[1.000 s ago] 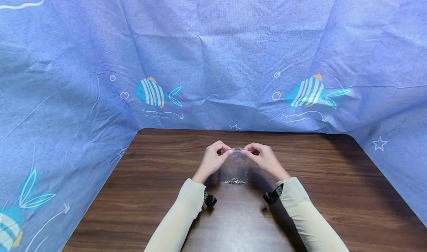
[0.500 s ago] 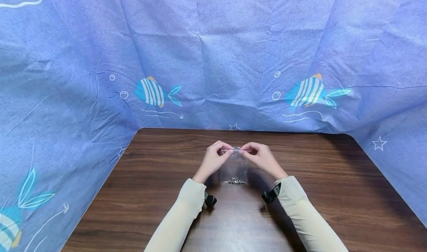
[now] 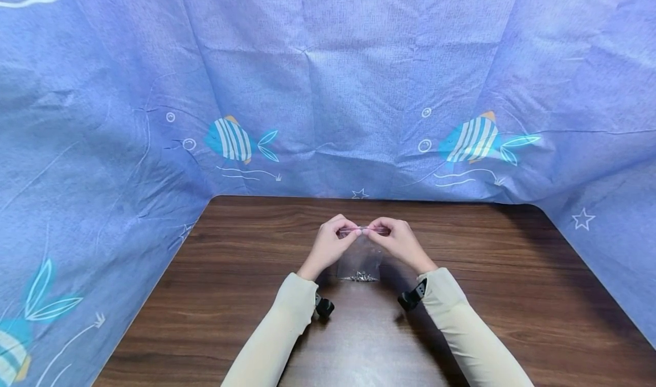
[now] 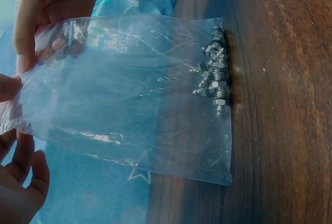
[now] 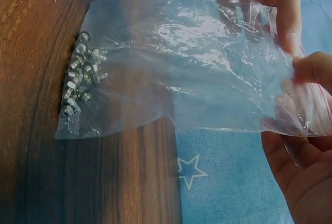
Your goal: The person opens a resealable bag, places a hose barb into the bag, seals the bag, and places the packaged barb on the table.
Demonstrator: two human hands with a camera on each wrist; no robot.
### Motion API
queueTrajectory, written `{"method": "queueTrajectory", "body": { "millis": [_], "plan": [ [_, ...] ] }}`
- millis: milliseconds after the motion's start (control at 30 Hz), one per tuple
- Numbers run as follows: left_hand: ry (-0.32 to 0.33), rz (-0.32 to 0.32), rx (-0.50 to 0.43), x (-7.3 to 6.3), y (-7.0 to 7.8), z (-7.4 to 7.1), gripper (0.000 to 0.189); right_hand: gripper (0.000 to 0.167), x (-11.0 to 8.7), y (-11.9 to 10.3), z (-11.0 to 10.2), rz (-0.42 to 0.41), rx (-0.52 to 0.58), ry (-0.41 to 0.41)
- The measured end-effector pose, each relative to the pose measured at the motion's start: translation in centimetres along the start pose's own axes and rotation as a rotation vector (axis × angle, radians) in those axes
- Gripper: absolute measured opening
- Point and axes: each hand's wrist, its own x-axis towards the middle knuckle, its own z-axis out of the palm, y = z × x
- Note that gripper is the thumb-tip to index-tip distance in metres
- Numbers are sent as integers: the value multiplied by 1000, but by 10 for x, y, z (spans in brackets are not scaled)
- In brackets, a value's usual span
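Note:
A clear zip bag (image 3: pixel 357 257) hangs upright between the two hands, its lower edge at the tabletop. Along its bottom lie several small silvery threaded fittings with hex collars (image 4: pixel 217 73), also showing through the plastic in the right wrist view. My left hand (image 3: pixel 328 243) pinches the left part of the bag's top edge between thumb and fingers. Close beside it, my right hand (image 3: pixel 404 243) pinches the same edge, the thumb tips almost meeting at the middle. A thin red line (image 5: pixel 328 105) runs along the bag's mouth. Fingers hide most of the top edge.
The brown wood-grain table (image 3: pixel 246 250) spreads around the hands. Behind it and at both sides hangs a blue curtain (image 3: pixel 353 108) with fish prints. Each wrist carries a small black camera, the left one (image 3: pixel 324 306) and the right one (image 3: pixel 411 299).
My right hand has slid a little left along the bag's top edge, toward the left hand. The left hand keeps its pinch, nearly still. The bag's mouth looks flatter now.

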Motion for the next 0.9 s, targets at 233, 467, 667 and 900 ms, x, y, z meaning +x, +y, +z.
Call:
{"method": "queueTrajectory", "body": {
  "millis": [233, 467, 667, 900],
  "plan": [
    [-2, 11, 5, 1, -2, -1, 5, 11, 2, 1, 0, 7, -14, 0],
    [-14, 1, 69, 1, -4, -6, 6, 14, 2, 4, -8, 26, -103, 3],
    [-62, -3, 127, 1, -2, -15, 10, 9, 0, 8, -17, -29, -170, -46],
    [-145, -11, 161, 0, 1, -23, 13, 15, -3, 5, -29, -79, -188, -127]
  ]
}}
